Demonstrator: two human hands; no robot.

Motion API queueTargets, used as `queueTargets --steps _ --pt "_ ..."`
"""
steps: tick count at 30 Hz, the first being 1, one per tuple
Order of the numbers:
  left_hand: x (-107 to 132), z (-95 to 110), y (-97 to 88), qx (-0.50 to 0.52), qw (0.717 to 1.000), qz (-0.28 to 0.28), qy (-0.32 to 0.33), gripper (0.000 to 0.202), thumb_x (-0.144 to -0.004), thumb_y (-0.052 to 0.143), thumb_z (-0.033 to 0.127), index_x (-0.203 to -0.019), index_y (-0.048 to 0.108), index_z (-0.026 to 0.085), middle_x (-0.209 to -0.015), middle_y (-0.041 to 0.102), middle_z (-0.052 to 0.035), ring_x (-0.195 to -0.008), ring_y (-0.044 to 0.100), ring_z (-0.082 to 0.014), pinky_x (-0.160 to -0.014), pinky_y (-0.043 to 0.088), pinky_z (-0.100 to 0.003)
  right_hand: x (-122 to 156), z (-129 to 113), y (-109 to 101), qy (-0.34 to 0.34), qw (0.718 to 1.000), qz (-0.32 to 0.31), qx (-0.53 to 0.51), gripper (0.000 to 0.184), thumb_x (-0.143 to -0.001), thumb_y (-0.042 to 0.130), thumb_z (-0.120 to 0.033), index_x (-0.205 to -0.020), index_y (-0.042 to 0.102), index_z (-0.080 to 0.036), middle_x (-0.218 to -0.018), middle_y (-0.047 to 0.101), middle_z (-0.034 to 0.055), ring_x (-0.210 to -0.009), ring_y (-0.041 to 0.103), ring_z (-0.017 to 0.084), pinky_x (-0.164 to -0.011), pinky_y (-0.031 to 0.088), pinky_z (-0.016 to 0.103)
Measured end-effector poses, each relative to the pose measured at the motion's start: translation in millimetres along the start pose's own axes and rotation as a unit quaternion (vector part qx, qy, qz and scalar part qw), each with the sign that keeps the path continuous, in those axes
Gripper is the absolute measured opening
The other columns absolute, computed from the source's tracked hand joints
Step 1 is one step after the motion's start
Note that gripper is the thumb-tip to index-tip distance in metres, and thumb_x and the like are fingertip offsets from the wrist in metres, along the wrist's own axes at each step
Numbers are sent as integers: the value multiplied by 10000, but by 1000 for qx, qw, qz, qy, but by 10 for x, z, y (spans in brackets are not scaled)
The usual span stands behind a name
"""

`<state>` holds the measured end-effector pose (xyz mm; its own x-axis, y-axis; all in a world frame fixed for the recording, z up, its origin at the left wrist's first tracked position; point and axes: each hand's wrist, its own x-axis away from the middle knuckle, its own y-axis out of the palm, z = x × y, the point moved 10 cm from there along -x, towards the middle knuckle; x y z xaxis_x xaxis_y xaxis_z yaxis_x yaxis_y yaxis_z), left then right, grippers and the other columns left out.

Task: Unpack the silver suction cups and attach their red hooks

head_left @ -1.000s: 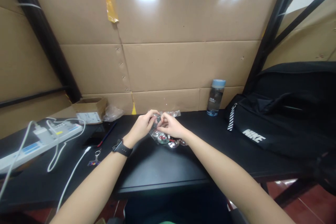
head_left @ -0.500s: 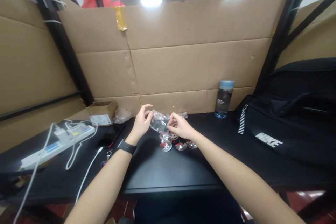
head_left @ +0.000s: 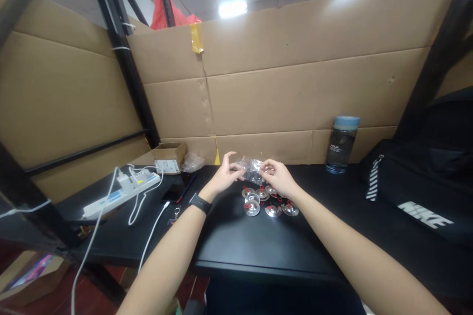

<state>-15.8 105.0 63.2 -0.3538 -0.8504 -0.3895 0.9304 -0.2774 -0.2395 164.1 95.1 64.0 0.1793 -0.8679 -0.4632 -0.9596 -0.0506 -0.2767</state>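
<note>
Both my hands hold a small crumpled clear plastic bag (head_left: 251, 167) just above the black table (head_left: 258, 241). My left hand (head_left: 225, 176), with a black watch on its wrist, pinches the bag's left end. My right hand (head_left: 278, 177) pinches its right end. Several clear round suction cups with red tabs (head_left: 264, 201) lie on the table right below and in front of my hands.
A dark water bottle with a blue lid (head_left: 340, 144) stands at the back right, beside a black Nike bag (head_left: 424, 192). At the left lie a white power strip with cables (head_left: 121, 192), a small cardboard box (head_left: 168, 156), a phone (head_left: 176, 192) and a keyring (head_left: 174, 216). Cardboard walls (head_left: 295, 88) enclose the back.
The view has swung left and up. My hands have drawn apart on the bag and lifted it, so more suction cups lie on the table.
</note>
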Motion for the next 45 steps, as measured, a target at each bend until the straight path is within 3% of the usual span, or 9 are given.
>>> queueTargets --steps 5,9,12,16,22,25,30,35,45 --pt "-38 -93 -162 -8 996 94 8 587 -893 633 272 -1337 251 243 -1040 666 -66 -763 725 -165 -727 549 -316 -7 63 -44 40 999 21 -31 178 -779 677 -254 -928 656 -158 -675 663 17 -594 642 153 -567 497 252" --pt "114 327 -320 -185 945 218 157 618 -814 682 193 -1339 357 229 -1418 468 -159 -1242 582 -262 -1018 479 -442 4 61 -57 79 993 34 -86 231 -825 639 -261 -999 722 -135 -785 723 72 -631 656 142 -542 488 229" --pt "188 595 -37 -375 886 148 229 547 -768 704 127 -1278 542 239 -1378 541 -104 -1305 501 -284 -1087 403 -463 17 69 -62 106 984 45 -139 255 -820 648 -247 -1030 738 -133 -937 751 107 -662 678 140 -533 492 222" --pt "212 604 201 -488 836 100 230 354 -868 662 147 -1185 681 304 -1280 661 -42 -1120 600 -247 -966 458 -428 21 46 -37 112 982 35 -146 258 -794 693 -249 -1014 749 -125 -900 752 105 -628 655 126 -525 484 218" --pt "117 373 273 -480 845 80 220 273 -957 559 143 -1110 731 290 -1142 743 -9 -994 693 -163 -892 527 -281 34 -4 51 86 989 -21 -122 367 -788 698 -268 -1139 688 -160 -982 733 88 -637 652 116 -521 469 212" --pt "46 304 48 -480 849 106 194 306 -949 535 108 -1129 730 260 -1121 752 -31 -1010 704 -173 -930 535 -292 52 -19 104 70 991 -47 -102 471 -782 675 -242 -1245 592 -217 -1067 695 66 -649 669 117 -497 461 201" --pt "35 241 -703 -501 833 207 105 335 -969 469 140 -1170 733 181 -1264 701 -118 -1166 661 -233 -1068 479 -371 66 -39 201 50 993 -85 -69 453 -780 651 -212 -1222 554 -212 -1044 644 40 -630 657 103 -538 489 213" --pt "241 43 -1447 -544 781 295 -85 338 -968 482 228 -1181 744 218 -1189 731 -131 -1081 683 -296 -970 509 -407 70 -5 261 27 992 -118 -36 469 -789 633 -191 -1247 539 -220 -1047 631 36 -628 646 100 -587 513 234" --pt "299 -318 -1815 -574 755 279 -148 347 -974 462 260 -1147 762 232 -1284 681 -137 -1201 589 -306 -1015 442 -436 105 18 302 27 989 -143 -15 462 -801 633 -208 -1256 549 -227 -1035 638 36 -593 617 89 -504 465 198"
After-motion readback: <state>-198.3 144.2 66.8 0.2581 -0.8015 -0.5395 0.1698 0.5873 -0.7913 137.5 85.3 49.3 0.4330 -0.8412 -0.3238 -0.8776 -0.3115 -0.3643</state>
